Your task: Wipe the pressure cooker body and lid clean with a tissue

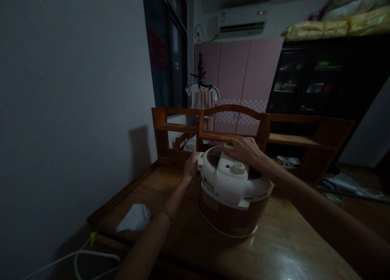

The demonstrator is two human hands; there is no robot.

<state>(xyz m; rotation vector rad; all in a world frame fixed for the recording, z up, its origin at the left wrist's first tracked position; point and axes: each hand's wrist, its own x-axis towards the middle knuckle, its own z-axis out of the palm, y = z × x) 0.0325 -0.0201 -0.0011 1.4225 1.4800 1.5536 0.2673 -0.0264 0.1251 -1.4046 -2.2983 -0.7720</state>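
An electric pressure cooker (234,217) with a brown body and a cream-white lid (227,186) stands upright on the wooden table. The lid carries a round valve knob (239,167) and a small dark red button. My right hand (245,150) is closed over the lid's top handle, its fingertips partly hidden on the far side. At the cooker's left, my left hand (190,164) grips the white side lug (200,161); most of its fingers are out of sight behind it. The lid sits on the body, and whether it is locked cannot be seen.
A crumpled white cloth (135,218) lies on the table (289,239) at the left, near a white cable (82,251) with a yellow tie. A low wooden shelf (234,109) borders the table's far edge. The wall (76,89) is close on the left.
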